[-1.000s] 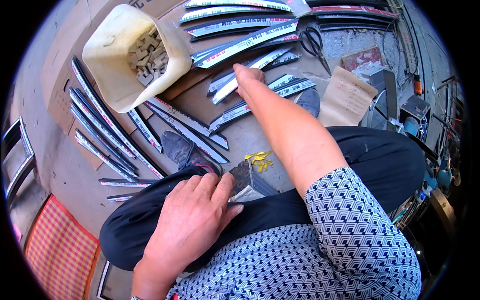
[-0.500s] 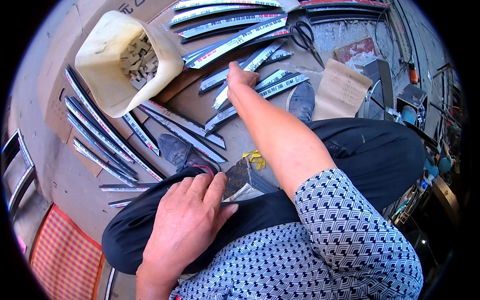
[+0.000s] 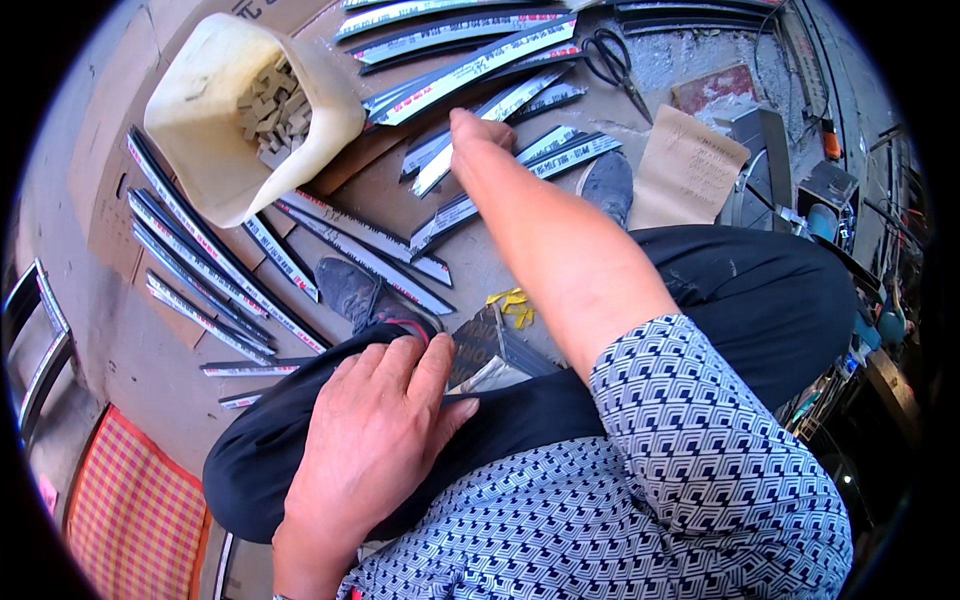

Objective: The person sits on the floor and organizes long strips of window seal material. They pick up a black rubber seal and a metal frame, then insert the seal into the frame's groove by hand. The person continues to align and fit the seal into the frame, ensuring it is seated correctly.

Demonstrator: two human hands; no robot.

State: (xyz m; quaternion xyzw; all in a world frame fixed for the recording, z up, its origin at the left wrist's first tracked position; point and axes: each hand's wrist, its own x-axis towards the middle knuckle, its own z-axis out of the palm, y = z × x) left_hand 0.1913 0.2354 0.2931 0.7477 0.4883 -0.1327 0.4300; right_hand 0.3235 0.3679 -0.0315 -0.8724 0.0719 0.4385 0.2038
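Note:
My right hand point(image 3: 480, 135) reaches out over the floor ahead, closed on a short dark strip covered in white printed film point(image 3: 434, 172). That strip slants up to the right under the hand, across other strips; its grip is partly hidden by the back of my hand. Just nearer lies a pair of similar strips point(image 3: 515, 187), beside my shoe. My left hand point(image 3: 375, 425) rests palm down on my left thigh, fingers loosely stretched and holding nothing. Longer curved strips point(image 3: 480, 75) lie stacked beyond my right hand.
A cut-open cream plastic jug point(image 3: 185, 120) holds small pale blocks point(image 3: 275, 115). More strips point(image 3: 200, 255) lie at the left. Black scissors point(image 3: 615, 75) and a brown paper sheet with writing point(image 3: 688, 165) lie at the right. A checked cloth point(image 3: 135, 510) is lower left.
My right hand has shifted slightly away from me, carrying the strip; its near end has come away from the pair of strips below. My left hand stays on the thigh.

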